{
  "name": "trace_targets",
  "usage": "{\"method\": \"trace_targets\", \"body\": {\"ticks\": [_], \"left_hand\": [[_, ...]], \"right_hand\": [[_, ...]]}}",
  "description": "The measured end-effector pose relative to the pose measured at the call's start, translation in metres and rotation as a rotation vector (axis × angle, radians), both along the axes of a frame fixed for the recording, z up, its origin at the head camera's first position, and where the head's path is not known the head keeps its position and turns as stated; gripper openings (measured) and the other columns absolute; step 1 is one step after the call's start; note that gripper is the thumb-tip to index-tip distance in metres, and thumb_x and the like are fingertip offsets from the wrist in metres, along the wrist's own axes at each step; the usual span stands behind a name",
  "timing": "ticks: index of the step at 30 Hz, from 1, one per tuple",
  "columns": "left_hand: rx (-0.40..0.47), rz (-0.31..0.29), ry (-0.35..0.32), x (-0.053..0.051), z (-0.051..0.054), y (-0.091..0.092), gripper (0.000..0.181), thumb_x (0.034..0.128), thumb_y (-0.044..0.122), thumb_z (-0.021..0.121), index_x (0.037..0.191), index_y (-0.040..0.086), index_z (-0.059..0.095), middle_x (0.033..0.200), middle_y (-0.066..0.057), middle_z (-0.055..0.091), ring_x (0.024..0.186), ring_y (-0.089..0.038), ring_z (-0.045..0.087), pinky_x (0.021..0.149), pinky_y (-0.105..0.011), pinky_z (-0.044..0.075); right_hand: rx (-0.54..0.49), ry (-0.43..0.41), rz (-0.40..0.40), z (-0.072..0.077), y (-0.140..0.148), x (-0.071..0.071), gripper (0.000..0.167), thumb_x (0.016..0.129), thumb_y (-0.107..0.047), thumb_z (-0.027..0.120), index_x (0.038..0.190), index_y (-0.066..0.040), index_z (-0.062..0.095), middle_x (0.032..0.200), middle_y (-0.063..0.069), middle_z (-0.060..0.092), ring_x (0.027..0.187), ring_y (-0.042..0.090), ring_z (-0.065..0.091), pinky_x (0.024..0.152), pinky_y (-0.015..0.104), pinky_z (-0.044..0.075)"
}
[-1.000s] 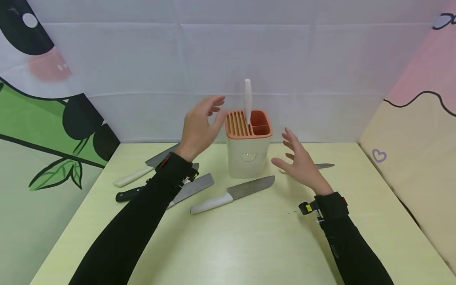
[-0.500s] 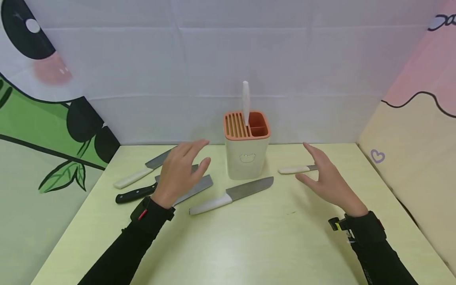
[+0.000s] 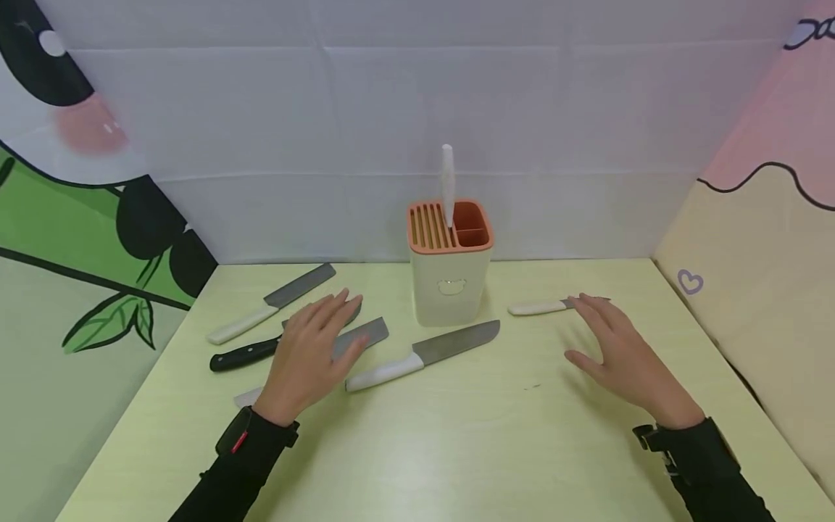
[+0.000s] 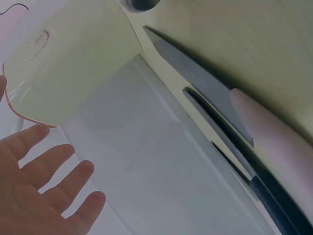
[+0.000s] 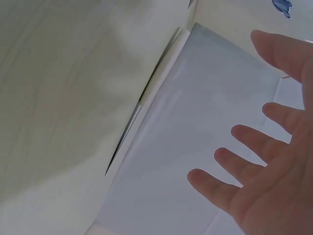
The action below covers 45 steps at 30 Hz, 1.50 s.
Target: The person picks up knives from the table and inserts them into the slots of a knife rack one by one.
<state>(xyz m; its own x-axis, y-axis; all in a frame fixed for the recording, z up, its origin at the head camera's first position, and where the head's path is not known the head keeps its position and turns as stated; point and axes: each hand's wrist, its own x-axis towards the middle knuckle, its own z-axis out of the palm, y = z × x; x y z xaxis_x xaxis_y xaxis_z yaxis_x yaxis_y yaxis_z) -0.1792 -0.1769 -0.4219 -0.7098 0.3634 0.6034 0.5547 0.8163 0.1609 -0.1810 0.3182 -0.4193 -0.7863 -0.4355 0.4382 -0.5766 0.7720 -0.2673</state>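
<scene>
Knives [image 3: 427, 355] are laid left and right of the slotted holder [image 3: 450, 308]; left grip [image 3: 312, 355] and right grip [image 3: 628, 359] are held uncurled above the table [image 3: 457, 449].

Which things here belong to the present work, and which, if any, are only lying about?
Seemingly part of the job:
- holder
- upright knife in it
- black-handled knife
- other half-hidden knife
- middle knife
- back-left knife
- small knife

Only surroundings, it seems:
- table
- backdrop
</scene>
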Motion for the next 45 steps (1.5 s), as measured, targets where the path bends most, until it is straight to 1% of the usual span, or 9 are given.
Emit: {"method": "trace_targets", "body": {"ticks": [5,8,12,17,21,27,35,40,45], "left_hand": [[-0.017,0.011,-0.048,0.002,-0.015,-0.005,0.063,0.1033,0.045,0.065,0.155,0.011,0.055,0.158,-0.020,0.052,0.145,-0.044,0.048,0.117,-0.065,0.037],[-0.023,0.010,-0.048,0.003,-0.021,-0.008,0.063,0.1035,0.044,0.065,0.155,0.010,0.055,0.159,-0.021,0.051,0.146,-0.044,0.047,0.117,-0.067,0.037],[-0.012,-0.002,-0.039,0.002,-0.024,-0.009,0.063,0.1033,0.044,0.066,0.155,0.009,0.056,0.159,-0.021,0.051,0.145,-0.045,0.048,0.116,-0.068,0.037],[-0.003,-0.028,-0.061,0.001,-0.027,-0.005,0.063,0.1031,0.044,0.067,0.155,0.011,0.056,0.158,-0.020,0.052,0.142,-0.045,0.051,0.114,-0.067,0.039],[0.021,-0.050,-0.104,0.005,-0.028,0.000,0.063,0.1007,0.040,0.071,0.156,0.013,0.055,0.159,-0.018,0.052,0.143,-0.043,0.051,0.114,-0.067,0.041],[0.066,-0.104,-0.184,0.012,-0.026,0.014,0.064,0.1013,0.037,0.072,0.158,0.014,0.052,0.161,-0.016,0.051,0.146,-0.041,0.048,0.116,-0.067,0.039],[0.105,-0.175,-0.194,0.022,-0.021,0.030,0.063,0.1019,0.035,0.072,0.158,0.015,0.052,0.158,-0.015,0.053,0.144,-0.038,0.052,0.115,-0.060,0.046],[0.116,-0.199,-0.228,0.026,-0.020,0.037,0.062,0.1024,0.036,0.071,0.158,0.017,0.052,0.158,-0.011,0.054,0.144,-0.035,0.053,0.115,-0.059,0.045],[0.147,-0.217,-0.256,0.030,-0.018,0.042,0.061,0.1028,0.036,0.071,0.158,0.018,0.053,0.157,-0.008,0.055,0.144,-0.031,0.053,0.114,-0.058,0.047]], "right_hand": [[0.013,0.013,0.000,-0.008,0.004,0.001,0.096,0.084,-0.009,0.089,0.165,-0.009,0.037,0.159,0.025,0.042,0.145,0.047,0.039,0.108,0.063,0.043],[0.013,0.005,0.005,-0.011,0.004,0.000,0.097,0.085,-0.008,0.089,0.166,-0.011,0.035,0.159,0.025,0.042,0.145,0.047,0.039,0.107,0.064,0.043],[0.016,-0.004,0.008,-0.011,0.004,-0.002,0.094,0.085,-0.006,0.088,0.164,-0.009,0.038,0.158,0.026,0.043,0.144,0.047,0.041,0.108,0.064,0.043],[0.011,-0.027,0.010,-0.008,0.004,-0.009,0.083,0.087,-0.005,0.087,0.158,-0.003,0.045,0.156,0.027,0.046,0.142,0.048,0.043,0.108,0.064,0.042],[0.028,-0.068,0.009,-0.007,0.002,-0.023,0.076,0.091,-0.007,0.084,0.157,-0.003,0.048,0.155,0.027,0.047,0.141,0.049,0.045,0.111,0.064,0.042],[0.074,-0.140,0.017,-0.006,-0.005,-0.048,0.068,0.095,-0.005,0.080,0.155,0.000,0.049,0.154,0.027,0.049,0.142,0.047,0.045,0.114,0.063,0.042],[0.107,-0.187,0.051,-0.003,-0.020,-0.072,0.055,0.098,-0.003,0.075,0.149,0.000,0.057,0.146,0.025,0.057,0.136,0.047,0.052,0.112,0.059,0.047],[0.121,-0.182,0.085,-0.012,-0.025,-0.089,0.044,0.096,0.000,0.076,0.138,0.003,0.065,0.134,0.024,0.063,0.126,0.045,0.058,0.106,0.057,0.051],[0.145,-0.182,0.069,-0.026,-0.028,-0.102,0.037,0.094,0.004,0.076,0.130,0.004,0.069,0.126,0.023,0.066,0.119,0.045,0.062,0.103,0.056,0.052]]}}
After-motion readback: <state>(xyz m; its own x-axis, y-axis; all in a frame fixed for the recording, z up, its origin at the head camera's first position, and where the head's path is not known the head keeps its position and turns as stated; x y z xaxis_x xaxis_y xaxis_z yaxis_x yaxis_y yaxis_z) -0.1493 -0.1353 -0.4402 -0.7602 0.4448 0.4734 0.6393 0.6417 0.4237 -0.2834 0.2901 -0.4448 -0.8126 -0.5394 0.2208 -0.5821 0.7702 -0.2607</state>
